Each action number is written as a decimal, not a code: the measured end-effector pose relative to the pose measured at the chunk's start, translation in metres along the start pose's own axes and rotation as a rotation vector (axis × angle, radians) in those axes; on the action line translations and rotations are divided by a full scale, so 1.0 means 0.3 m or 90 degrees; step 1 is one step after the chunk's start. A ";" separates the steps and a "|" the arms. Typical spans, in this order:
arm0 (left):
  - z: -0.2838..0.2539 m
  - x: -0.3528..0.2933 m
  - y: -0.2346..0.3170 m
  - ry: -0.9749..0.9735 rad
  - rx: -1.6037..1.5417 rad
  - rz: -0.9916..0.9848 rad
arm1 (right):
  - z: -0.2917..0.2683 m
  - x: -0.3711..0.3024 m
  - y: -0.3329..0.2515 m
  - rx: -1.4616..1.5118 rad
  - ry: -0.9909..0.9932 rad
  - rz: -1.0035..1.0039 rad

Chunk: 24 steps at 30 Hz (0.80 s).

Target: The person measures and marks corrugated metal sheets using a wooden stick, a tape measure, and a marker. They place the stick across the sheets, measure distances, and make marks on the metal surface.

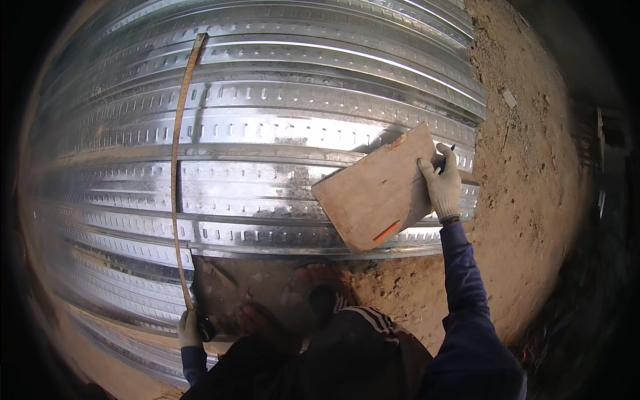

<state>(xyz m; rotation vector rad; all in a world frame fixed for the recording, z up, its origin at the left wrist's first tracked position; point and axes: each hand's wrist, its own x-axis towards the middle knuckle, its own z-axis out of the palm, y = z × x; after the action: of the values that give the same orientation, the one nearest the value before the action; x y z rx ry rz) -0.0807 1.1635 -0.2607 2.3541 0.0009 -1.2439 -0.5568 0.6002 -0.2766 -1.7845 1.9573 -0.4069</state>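
My left hand (189,329), in a pale knit glove, is closed at the near end of a tape measure (176,147). Its yellowed blade runs away from me across the ribbed metal sheets (267,180), ending in a hook at the far side. The dark case is partly hidden beside the hand. My right hand (445,185), gloved too, has its fingers curled round a slim blue pen (441,164). Its thumb meets the right edge of a flat brown board (383,183), which lies tilted on the sheets. A narrow orange strip (385,231) shows on the board, either an object or a mark.
Stacked galvanised sheets with raised ribs and small embossed notches fill the left and centre. Brown dirt (520,153) with a small pale scrap (509,99) borders them on the right. My legs and feet are at the near edge, beside a gap between sheets.
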 end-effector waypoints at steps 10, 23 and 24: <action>-0.021 -0.064 -0.031 0.087 0.092 0.014 | 0.019 -0.024 -0.124 0.000 0.123 -0.215; 0.043 -0.137 0.030 0.106 0.040 -0.002 | 0.823 -0.229 -1.232 0.260 -0.347 -0.325; 0.046 -0.135 0.023 0.106 0.037 -0.003 | 0.880 -0.240 -1.250 0.284 -0.337 -0.325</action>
<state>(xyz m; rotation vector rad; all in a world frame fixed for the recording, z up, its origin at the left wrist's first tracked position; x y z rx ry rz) -0.1140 1.1605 -0.2328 2.5022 0.0249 -1.0599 -0.0960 0.6508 -0.3017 -1.8271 0.9580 -0.4321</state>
